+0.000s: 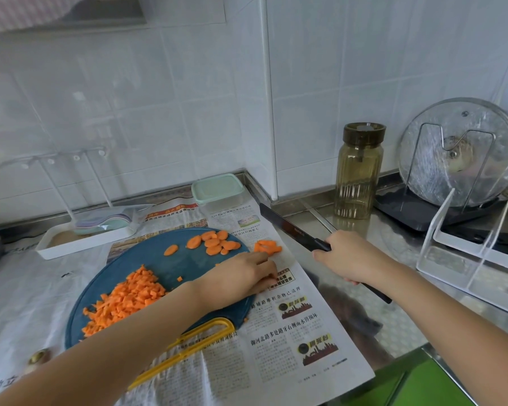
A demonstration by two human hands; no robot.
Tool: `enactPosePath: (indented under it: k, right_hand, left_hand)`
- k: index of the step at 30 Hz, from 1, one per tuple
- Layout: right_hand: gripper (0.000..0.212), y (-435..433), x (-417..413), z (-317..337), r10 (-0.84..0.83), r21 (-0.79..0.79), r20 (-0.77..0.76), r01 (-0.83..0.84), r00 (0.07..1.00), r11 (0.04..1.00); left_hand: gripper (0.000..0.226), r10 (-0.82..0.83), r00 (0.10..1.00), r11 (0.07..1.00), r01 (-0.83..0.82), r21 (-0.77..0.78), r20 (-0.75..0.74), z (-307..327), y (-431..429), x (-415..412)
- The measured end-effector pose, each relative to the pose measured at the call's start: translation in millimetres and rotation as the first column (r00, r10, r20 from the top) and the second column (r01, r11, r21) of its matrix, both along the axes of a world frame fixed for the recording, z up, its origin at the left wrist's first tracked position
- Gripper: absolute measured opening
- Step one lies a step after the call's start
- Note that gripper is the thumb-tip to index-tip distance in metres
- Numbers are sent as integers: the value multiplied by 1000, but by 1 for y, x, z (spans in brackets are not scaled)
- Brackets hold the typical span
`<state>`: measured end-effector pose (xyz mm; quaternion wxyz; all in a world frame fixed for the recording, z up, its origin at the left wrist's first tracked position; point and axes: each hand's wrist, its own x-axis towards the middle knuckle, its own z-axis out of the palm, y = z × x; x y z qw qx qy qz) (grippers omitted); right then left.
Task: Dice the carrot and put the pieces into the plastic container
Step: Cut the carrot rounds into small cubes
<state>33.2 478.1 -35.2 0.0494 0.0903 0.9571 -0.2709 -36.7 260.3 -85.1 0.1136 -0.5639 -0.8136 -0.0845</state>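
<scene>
A round blue cutting board (pixel 170 268) lies on newspaper. A heap of diced carrot (pixel 126 298) covers its near left part, and several carrot slices (pixel 214 243) lie at its far edge. A few more slices (pixel 267 247) sit on the newspaper just off the board. My left hand (pixel 244 278) reaches across the board's right edge, its fingers curled down onto the paper near those slices. My right hand (pixel 346 257) grips the handle of a black knife (pixel 291 230), held above the counter with the blade pointing far left. The lidded plastic container (pixel 217 191) stands behind the board.
A yellow peeler (pixel 188 347) lies at the board's near edge. A white tray (pixel 85 238) sits far left, an amber jar (pixel 358 171) and a glass lid on a rack (pixel 458 153) at the right. White dish rack (pixel 475 253) close to my right arm.
</scene>
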Motion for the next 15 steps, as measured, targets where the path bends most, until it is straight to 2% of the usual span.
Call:
enactPosePath:
  k: [4,6,9,15]
  right_hand:
    - [31,-1,-1,0,5,2,-9,-5,1000,1000]
    - [30,-3,-2,1,4,-4,-10,-4,1000,1000]
    - [28,-7,-4,1,9,-9,-1,-9,1000,1000]
    - [28,-12,-4,2,22,-1,-7,-22,1000,1000]
  left_hand:
    - [33,50,999,999,-51,8,15,2,-16,-4]
    - [44,96,995,994,-96,47,12,5,-28,-5]
    - [60,202,974,977,-208,54,100,10,-41,-3]
    - [28,238,956,962,-256,95,171,16,-33,-4]
